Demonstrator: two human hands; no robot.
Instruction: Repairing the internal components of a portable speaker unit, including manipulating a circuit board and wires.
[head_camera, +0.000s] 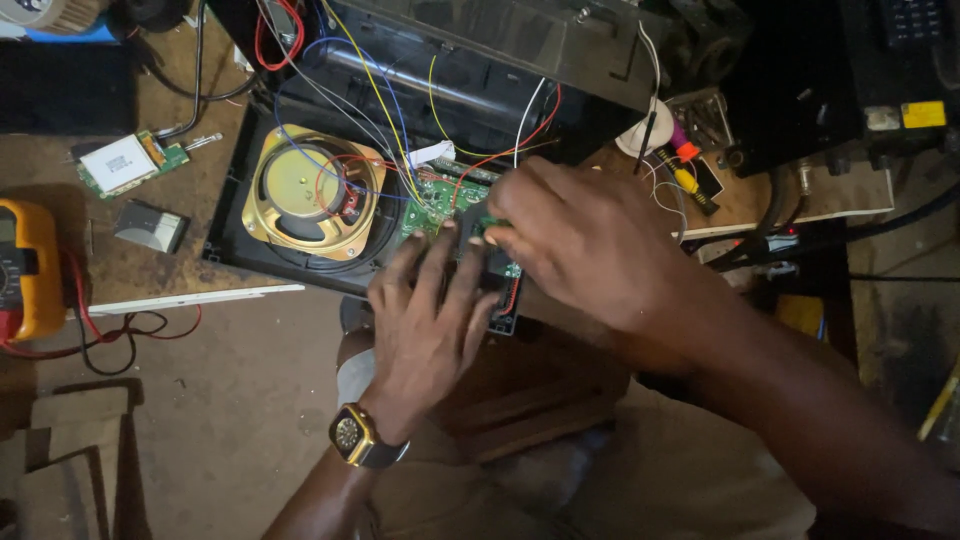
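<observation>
An opened black radio case (235, 240) lies on the workbench with a gold-rimmed speaker (305, 190) inside and a green circuit board (435, 200) to its right, fed by red, blue, yellow and white wires. My left hand (425, 320), wearing a gold wristwatch (352, 435), rests fingers spread on the case's near edge beside the board. My right hand (580, 240) reaches in from the right and pinches a small green part at the board's right end (492, 228). Most of the board's right half is hidden under both hands.
A yellow multimeter (30, 265) with red and black leads sits at the left edge. A small green module (130, 160) and a grey block (150, 225) lie left of the case. A white strip (190, 298) lies along its front. Dark equipment and cables crowd the right.
</observation>
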